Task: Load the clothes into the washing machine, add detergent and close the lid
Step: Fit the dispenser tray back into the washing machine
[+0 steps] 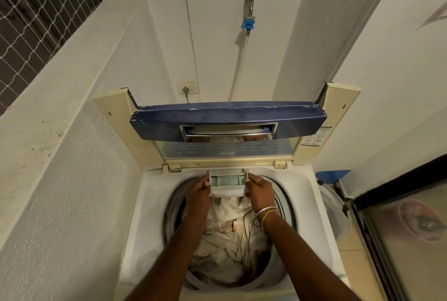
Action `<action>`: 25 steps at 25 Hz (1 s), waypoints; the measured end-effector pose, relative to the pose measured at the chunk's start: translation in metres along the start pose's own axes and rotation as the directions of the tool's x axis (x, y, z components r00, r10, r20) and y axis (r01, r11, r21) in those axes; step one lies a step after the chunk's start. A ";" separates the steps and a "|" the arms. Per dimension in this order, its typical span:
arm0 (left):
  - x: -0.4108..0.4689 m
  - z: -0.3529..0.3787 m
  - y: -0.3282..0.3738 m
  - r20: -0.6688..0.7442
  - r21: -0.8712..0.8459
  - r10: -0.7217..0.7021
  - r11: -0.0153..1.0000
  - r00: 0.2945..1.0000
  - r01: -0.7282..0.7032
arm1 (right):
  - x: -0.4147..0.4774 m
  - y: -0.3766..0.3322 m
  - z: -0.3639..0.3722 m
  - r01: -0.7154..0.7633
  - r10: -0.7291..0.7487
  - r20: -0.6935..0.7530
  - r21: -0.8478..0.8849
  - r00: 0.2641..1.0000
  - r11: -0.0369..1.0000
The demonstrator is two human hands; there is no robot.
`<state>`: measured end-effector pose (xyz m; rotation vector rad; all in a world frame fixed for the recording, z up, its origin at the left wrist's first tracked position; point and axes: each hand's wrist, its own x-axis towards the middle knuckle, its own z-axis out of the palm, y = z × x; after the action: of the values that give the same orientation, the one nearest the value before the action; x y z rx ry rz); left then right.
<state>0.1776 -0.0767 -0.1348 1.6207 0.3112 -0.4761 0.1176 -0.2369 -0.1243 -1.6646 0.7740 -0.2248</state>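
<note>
The top-loading washing machine [145,204] stands with its blue lid [227,119] folded upright at the back. Pale crumpled clothes [227,247] fill the drum. A grey-white detergent drawer [227,183] juts out from the back rim over the drum. My left hand [198,192] grips the drawer's left side. My right hand [260,192] grips its right side, thumb on the top edge. The drawer's compartments look bare; no detergent container is in view.
A white wall ledge [60,131] runs along the left. A tap with a blue fitting [249,22] and hose hangs on the back wall above a socket [188,88]. A glass door [411,228] and a blue item [331,175] stand to the right.
</note>
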 end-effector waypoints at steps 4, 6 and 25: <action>-0.002 0.002 -0.001 -0.032 -0.080 -0.054 0.995 0.998 0.052 | -0.003 0.007 0.002 -0.045 0.048 -0.031 0.092 0.998 0.995; -0.003 0.002 0.000 -0.044 -0.116 -0.077 0.991 0.996 0.072 | -0.004 0.006 0.002 -0.028 0.031 -0.034 0.098 0.999 0.995; -0.007 0.010 -0.006 -0.098 -0.050 -0.088 0.995 0.991 0.083 | 0.001 -0.002 0.002 -0.113 0.126 -0.042 0.238 0.991 0.965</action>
<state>0.1673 -0.0851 -0.1368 1.5939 0.4657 -0.4503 0.1202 -0.2361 -0.1235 -1.3886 0.8538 -0.2690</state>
